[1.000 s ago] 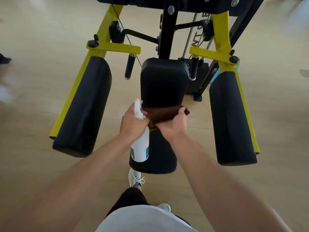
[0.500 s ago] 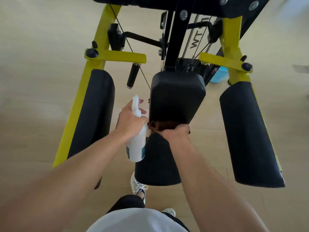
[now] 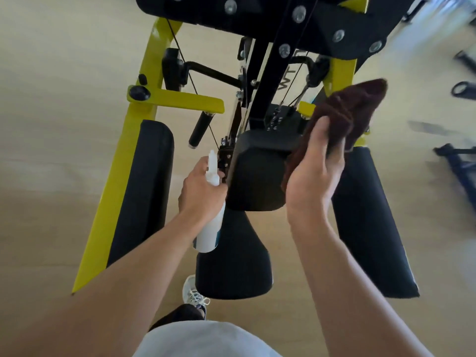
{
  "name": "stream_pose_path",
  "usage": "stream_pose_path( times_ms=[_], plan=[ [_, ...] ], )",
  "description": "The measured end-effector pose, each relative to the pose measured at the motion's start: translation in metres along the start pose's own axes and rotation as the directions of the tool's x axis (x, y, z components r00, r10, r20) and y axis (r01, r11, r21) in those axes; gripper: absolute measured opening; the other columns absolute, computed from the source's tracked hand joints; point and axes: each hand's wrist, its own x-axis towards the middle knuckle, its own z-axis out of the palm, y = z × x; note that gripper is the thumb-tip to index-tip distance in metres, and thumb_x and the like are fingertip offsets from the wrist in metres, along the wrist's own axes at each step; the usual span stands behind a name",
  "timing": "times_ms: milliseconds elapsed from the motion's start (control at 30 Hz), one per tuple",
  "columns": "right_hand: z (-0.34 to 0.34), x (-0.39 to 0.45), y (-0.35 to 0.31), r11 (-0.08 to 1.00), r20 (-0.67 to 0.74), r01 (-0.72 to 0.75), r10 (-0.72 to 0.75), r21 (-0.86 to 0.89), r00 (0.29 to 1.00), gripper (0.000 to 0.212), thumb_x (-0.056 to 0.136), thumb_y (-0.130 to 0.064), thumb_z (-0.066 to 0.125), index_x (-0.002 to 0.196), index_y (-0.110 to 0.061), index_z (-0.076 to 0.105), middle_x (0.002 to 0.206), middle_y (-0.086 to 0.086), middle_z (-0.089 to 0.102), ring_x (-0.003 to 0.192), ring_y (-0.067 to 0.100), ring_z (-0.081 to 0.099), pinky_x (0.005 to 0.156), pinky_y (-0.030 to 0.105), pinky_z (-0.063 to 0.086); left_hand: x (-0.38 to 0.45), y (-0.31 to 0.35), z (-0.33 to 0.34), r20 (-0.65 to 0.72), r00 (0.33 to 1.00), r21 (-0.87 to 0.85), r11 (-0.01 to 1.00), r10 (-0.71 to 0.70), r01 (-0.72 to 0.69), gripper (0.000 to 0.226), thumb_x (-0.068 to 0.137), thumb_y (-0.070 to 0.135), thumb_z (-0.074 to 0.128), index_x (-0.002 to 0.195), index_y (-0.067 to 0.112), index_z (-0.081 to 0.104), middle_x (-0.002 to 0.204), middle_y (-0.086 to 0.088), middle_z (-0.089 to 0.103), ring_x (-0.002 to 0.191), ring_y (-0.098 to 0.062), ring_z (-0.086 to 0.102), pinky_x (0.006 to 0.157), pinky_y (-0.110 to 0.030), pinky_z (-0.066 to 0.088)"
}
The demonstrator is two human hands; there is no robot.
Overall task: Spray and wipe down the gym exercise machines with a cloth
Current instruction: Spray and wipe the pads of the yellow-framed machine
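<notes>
A yellow-and-black gym machine stands below me, with a black back pad (image 3: pixel 257 173) above a black seat pad (image 3: pixel 231 264). My left hand (image 3: pixel 201 191) grips a white spray bottle (image 3: pixel 210 230) just left of the back pad, its nozzle pointing up. My right hand (image 3: pixel 313 173) holds a dark brown cloth (image 3: pixel 347 112), lifted clear of the pad at the machine's upper right. The fingers of that hand are hidden behind the cloth.
Long black side pads lie left (image 3: pixel 144 186) and right (image 3: pixel 371 228) on yellow frame arms (image 3: pixel 116 181). Thin cables and a black handle grip (image 3: pixel 199 130) hang near the centre post. Other dark equipment (image 3: pixel 458 158) sits on the wooden floor at far right. My shoe (image 3: pixel 192 292) is under the seat.
My right hand has lifted the cloth off the lower edge of the back pad and carried it up and right. The view has moved closer over the machine; the left hand keeps the bottle.
</notes>
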Motion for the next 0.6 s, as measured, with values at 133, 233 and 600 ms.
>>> stream_pose_path(
  times_ms=[133,233,600],
  plan=[
    [0.011,0.03,0.048,0.329,0.637,0.627,-0.094,-0.706,0.765,0.061,0.1,-0.068,0.032,0.155,-0.044,0.039,0.165,-0.004,0.035,0.152,0.034,0.027,0.125,0.065,0.01,0.007,0.002,-0.004,0.006,1.0,-0.065,0.998,-0.023,0.023,0.054,0.085,0.007,0.063,0.128,0.038,0.054,0.105,0.015,0.069,0.097,-0.017,0.065,0.09,-0.051,0.058],
    [0.028,0.048,0.05,0.119,0.773,0.774,-0.064,-0.622,0.631,0.067,0.096,-0.076,0.034,0.155,-0.045,0.034,0.164,-0.004,0.037,0.145,0.033,0.037,0.121,0.064,0.021,0.014,0.005,-0.01,-0.041,0.997,-0.15,0.987,-0.062,0.055,0.056,0.083,0.007,0.065,0.126,0.04,0.055,0.1,0.016,0.069,0.094,-0.016,0.066,0.088,-0.051,0.059],
    [0.066,0.075,0.041,0.04,0.881,0.882,-0.037,-0.47,0.471,0.045,0.099,-0.067,0.043,0.116,-0.033,0.066,0.114,-0.007,0.07,0.112,0.024,0.062,0.104,0.048,0.045,0.01,0.012,-0.012,-0.181,0.983,-0.22,0.975,-0.027,-0.014,0.052,0.083,0.007,0.062,0.121,0.042,0.056,0.098,0.018,0.067,0.087,-0.014,0.067,0.08,-0.05,0.06]
  ],
)
